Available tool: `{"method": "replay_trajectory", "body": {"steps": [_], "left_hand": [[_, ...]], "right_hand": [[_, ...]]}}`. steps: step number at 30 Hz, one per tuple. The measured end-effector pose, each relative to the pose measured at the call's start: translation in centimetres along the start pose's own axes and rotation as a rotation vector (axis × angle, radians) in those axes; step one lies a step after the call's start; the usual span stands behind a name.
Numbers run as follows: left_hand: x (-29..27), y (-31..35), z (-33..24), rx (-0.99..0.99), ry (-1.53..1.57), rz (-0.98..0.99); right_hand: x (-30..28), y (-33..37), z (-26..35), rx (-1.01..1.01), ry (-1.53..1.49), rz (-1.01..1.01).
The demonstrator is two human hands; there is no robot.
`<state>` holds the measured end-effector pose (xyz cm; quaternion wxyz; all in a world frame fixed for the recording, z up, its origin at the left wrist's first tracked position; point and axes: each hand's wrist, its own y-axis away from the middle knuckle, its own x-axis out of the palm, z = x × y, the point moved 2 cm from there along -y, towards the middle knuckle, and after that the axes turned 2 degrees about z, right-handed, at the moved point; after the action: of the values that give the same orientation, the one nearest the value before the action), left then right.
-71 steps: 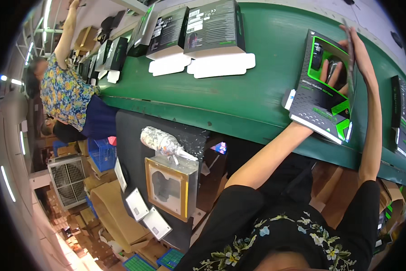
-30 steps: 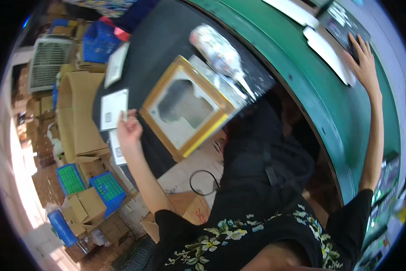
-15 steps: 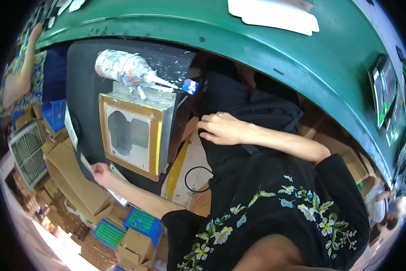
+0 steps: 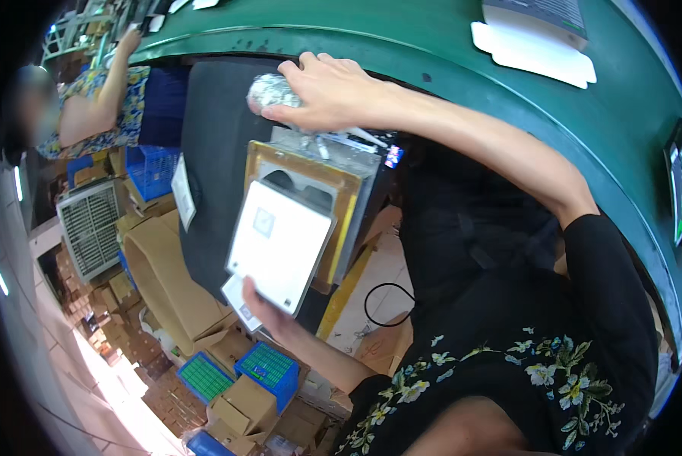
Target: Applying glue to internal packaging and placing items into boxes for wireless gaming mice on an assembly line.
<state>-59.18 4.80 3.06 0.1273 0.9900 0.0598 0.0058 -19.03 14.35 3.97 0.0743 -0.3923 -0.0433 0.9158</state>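
My left hand (image 4: 271,310) is closed on the lower edge of a flat white rectangular panel (image 4: 282,242) with rounded corners and a small printed square. The panel is tilted over a brown-edged frame (image 4: 346,199) with a cut-out opening, covering much of it. Beyond the frame, my right hand (image 4: 335,93) wraps over a paint-smeared squeeze bottle (image 4: 268,91) lying on its side. Its thin nozzle (image 4: 367,137) points right. Below the panel, part of a second white piece (image 4: 239,302) shows beside my left hand.
A black board (image 4: 216,129) carries the frame, next to a green bench (image 4: 440,53). White flat card (image 4: 535,57) lies on the bench. Cardboard boxes (image 4: 170,277) and blue crates (image 4: 269,371) stand at the lower left. Another person's arm (image 4: 112,95) reaches to the bench at far left.
My left hand has brought the white panel up over the frame. From my lap, my right hand has moved to the bottle and taken hold of it. The view has shifted left.
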Motion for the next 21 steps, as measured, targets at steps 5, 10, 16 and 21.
{"method": "replay_trajectory", "body": {"steps": [5, 10, 16, 21], "left_hand": [[5.4, -0.4, -1.8, -0.151, -0.249, 0.128], [7.7, 0.9, -2.4, -0.085, -0.192, 0.061], [10.0, 1.6, -0.8, -0.131, -0.182, 0.047], [8.8, 0.6, -1.8, -0.137, -0.263, 0.065]], "right_hand": [[1.2, -6.2, 0.3, 0.077, 0.046, 0.544], [-3.0, -8.0, -1.1, 0.141, -0.452, 0.466], [-9.8, -5.0, 3.0, -0.235, -1.113, 0.321], [-6.3, -2.7, 6.6, -0.324, -1.232, 0.284]]}}
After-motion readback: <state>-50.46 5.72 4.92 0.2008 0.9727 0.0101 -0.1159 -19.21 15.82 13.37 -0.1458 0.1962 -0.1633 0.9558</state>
